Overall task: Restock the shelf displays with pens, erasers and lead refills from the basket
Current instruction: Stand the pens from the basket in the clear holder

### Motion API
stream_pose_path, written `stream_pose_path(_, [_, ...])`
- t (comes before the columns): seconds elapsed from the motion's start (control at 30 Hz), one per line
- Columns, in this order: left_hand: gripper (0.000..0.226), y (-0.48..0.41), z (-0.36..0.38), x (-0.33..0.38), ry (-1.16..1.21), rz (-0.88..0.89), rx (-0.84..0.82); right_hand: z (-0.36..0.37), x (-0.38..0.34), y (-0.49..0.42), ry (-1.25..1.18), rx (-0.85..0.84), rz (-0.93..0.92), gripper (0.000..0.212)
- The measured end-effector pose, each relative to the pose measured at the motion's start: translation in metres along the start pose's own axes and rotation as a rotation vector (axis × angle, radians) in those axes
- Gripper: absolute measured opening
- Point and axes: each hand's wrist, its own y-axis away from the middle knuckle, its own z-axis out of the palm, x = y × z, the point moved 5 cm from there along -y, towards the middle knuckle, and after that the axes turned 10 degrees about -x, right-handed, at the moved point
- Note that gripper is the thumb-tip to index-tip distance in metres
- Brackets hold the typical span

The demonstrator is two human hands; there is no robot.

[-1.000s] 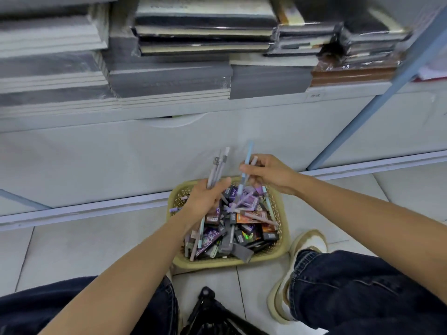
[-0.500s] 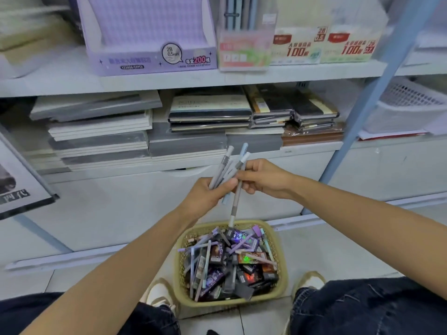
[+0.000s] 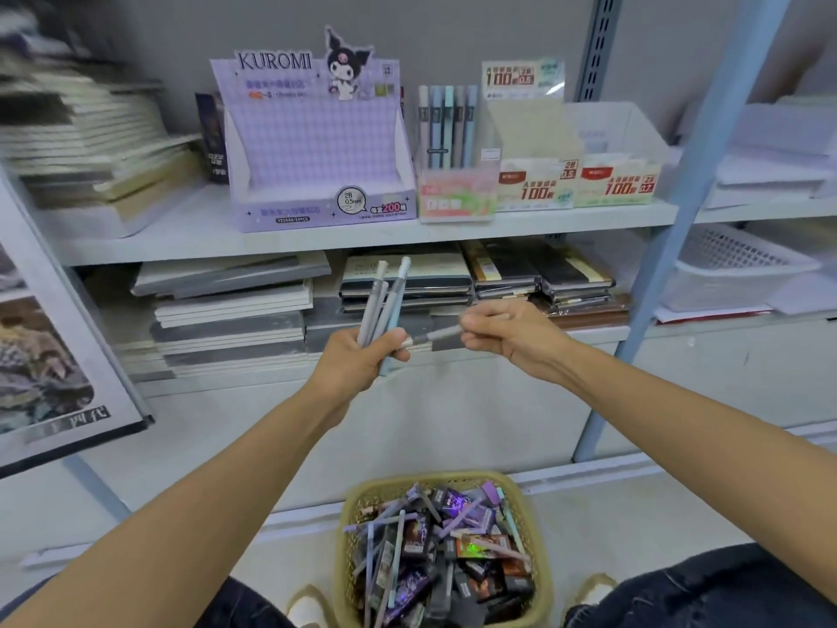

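Change, hands: a second ago both hands worked low over the basket. They are now raised well above it, level with the stacked notebooks.
Change, view: the camera has tilted up, so the shelf with its displays is now in sight.
Change, single pen: half a second ago the single pen hung nearly upright. It now lies nearly level between the two hands.
Left hand: grip closed around a bundle of pens, which fan upward. How many there are is unclear.
Right hand: grip narrow, pinching one end of the single pen. The other end reaches the left hand's fingertips.
Meaning for task: picking from the basket appears to be finished for this load. The likely step in hand is either adding the pen to the bundle or drawing it out, then placing stock on the shelf.
Basket: stands on the floor between the person's knees. It is still well filled with loose pens and small dark and purple packets. Which packets hold erasers and which hold refills cannot be told.
Pen stand: holds a row of upright pens in grey and blue, matching the bundle. This is the probable destination.
Purple display box: left of the pen stand. No stock is visible inside.
Refill boxes: right of the pen stand. No stock is visible inside.
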Motion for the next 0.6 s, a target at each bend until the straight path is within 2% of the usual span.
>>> stream_pose_path(0.13, [0.022, -0.005, -0.01, 0.019, 0.043, 0.038, 0.06, 0.016, 0.004, 0.003, 0.286, -0.171, 0.114, 0.03])
stream_pose_path(0.23, [0.027, -0.009, -0.009, 0.031, 0.19, 0.092, 0.036, 0.024, -0.003, 0.003, 0.315, -0.252, 0.071, 0.025])
stream_pose_path(0.4, [0.026, -0.013, -0.001, 0.039, 0.179, 0.158, 0.07, 0.029, -0.023, -0.002, 0.35, -0.198, -0.056, 0.028])
stream_pose_path(0.6, [0.014, -0.017, 0.015, 0.044, 0.138, 0.188, 0.102, 0.048, -0.025, -0.013, 0.348, -0.174, -0.065, 0.019])
